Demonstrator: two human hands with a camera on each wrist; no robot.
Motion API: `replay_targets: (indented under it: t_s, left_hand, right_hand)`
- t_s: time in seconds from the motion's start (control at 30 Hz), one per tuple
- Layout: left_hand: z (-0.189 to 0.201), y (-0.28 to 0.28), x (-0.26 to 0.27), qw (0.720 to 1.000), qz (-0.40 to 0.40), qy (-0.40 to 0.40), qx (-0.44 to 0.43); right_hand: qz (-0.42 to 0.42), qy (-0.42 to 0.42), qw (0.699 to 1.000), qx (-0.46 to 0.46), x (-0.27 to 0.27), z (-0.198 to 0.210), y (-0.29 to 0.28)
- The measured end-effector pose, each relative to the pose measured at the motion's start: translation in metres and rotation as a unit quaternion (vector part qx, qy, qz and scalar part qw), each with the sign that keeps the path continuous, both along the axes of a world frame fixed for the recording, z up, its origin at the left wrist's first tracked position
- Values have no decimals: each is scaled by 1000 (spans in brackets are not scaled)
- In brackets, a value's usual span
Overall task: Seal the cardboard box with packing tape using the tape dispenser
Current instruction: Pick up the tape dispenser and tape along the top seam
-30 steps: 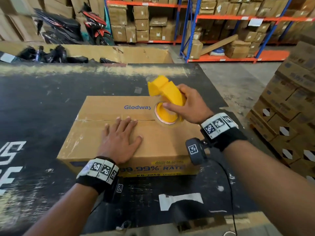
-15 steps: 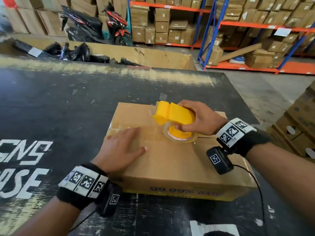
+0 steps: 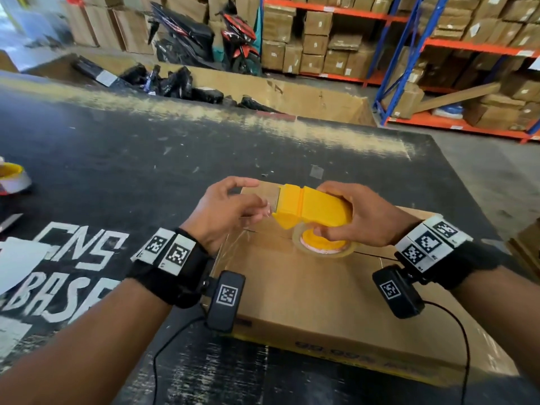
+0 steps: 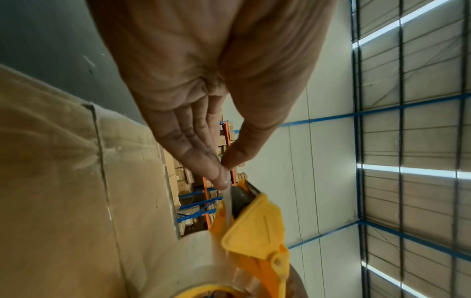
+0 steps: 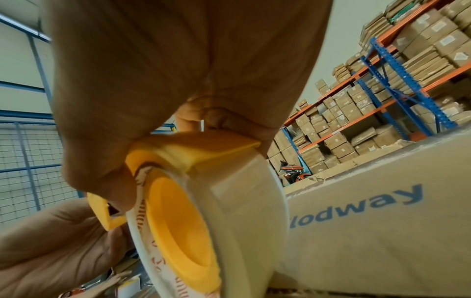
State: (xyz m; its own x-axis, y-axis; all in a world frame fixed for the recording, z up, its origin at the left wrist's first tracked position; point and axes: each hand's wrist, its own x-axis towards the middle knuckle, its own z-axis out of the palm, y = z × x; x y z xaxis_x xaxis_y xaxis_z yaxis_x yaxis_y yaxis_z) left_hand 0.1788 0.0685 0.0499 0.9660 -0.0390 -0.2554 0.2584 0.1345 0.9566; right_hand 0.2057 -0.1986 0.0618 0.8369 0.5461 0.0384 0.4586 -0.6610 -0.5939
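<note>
our left hand (image 3: 225,211) has left the box (image 3: 306,290) to pinch the tape end (image 4: 227,193), while our right (image 3: 362,217) grips the dispenser (image 3: 312,209) above the seam, ready to start a strip.

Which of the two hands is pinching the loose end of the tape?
The left hand, pinching the tape end at the dispenser's mouth; the right hand grips the yellow tape dispenser itself.

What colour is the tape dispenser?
Yellow. The tape dispenser, held in the right hand, shows best in the head view.
</note>
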Motion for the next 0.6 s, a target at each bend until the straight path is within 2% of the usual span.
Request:
replay_targets:
  t_s: [0.23, 0.4, 0.6]
  left_hand:
    - [0, 19, 12, 997, -32, -38, 62]
    - [-9, 69, 24, 994, 14, -52, 92]
    - [-55, 93, 19, 996, 11, -4, 94]
  right_hand:
    - [34, 12, 999, 14, 0, 6, 12]
    - [21, -13, 998, -55, 3, 16, 0]
    - [27, 1, 989, -144, 1, 18, 12]
